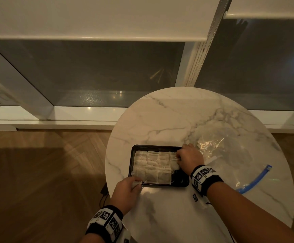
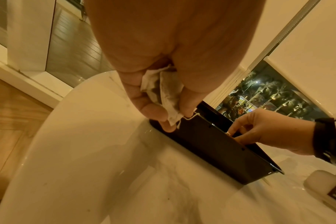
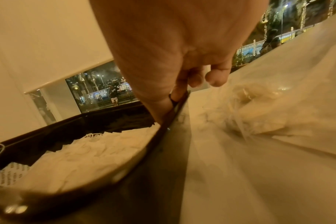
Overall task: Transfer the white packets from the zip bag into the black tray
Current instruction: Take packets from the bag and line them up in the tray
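Observation:
The black tray (image 1: pixel 181 183) sits on a round marble table (image 1: pixel 160 120), and white packets (image 1: pixel 151 165) fill most of it. My left hand (image 1: pixel 139 184) is at the tray's near left corner. In the left wrist view this left hand (image 2: pixel 175 118) pinches a few white packets (image 2: pixel 163 92) with a string hanging from them. My right hand (image 1: pixel 178 158) is at the tray's far right corner. In the right wrist view the right hand (image 3: pixel 171 104) pinches the tray rim (image 3: pixel 150 150), with the thumb inside. The clear zip bag (image 1: pixel 230 155) lies just right of the tray.
The bag's blue zip strip (image 1: pixel 253 181) curls at the table's right front. Pale contents show through the bag (image 3: pixel 259 109). A printed sachet (image 3: pixel 10 174) lies in the tray's near end. A window wall stands behind the table, with wooden floor and a cable (image 1: pixel 104 195) to the left.

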The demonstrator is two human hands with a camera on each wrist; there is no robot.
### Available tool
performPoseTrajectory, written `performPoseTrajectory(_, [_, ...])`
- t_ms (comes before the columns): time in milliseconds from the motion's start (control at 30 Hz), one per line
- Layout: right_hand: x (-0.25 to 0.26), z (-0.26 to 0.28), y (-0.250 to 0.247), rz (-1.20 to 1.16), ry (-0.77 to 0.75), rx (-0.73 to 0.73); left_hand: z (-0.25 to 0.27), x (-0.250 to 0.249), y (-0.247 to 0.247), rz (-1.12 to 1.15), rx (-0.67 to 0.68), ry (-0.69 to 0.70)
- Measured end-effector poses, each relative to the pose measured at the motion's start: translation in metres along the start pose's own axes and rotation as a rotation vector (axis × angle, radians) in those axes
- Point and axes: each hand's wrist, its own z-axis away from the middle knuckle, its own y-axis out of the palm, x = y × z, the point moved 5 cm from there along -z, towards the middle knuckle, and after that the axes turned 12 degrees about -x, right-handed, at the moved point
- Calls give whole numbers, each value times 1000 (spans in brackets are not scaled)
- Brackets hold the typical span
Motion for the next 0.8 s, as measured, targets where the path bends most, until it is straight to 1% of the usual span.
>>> performPoseTrajectory(67, [-2, 2, -3, -60, 20, -39, 0, 1, 0, 2, -4, -3])
performPoseTrajectory(167, [-5, 10, -12, -189, 54, -158, 0, 2, 1, 7, -10, -13])
performPoseTrajectory(233, [-2, 21, -16, -229, 36, -214, 0, 2, 1, 1, -8, -15])
performPoseTrajectory(267, [1, 28, -16, -214, 6, -205, 0, 2, 2, 2, -8, -16])
performPoseTrajectory(367, [12, 47, -6, -86, -76, -85, -1, 3, 2, 18, -12, -21])
performPoseTrajectory(433, [18, 56, 1, 7, -119, -37, 0, 1, 1, 15, -15, -21])
performPoseTrajectory(600, [27, 61, 9, 101, -131, 59, 0, -3, 0, 2, -22, -20])
performPoseTrajectory(700, [27, 60, 7, 104, -108, 65, 1, -5, -2, -1, -26, -27])
performPoseTrajectory(800, [25, 60, 1, 51, -80, 6, 4, -15, -9, -10, -74, 32])
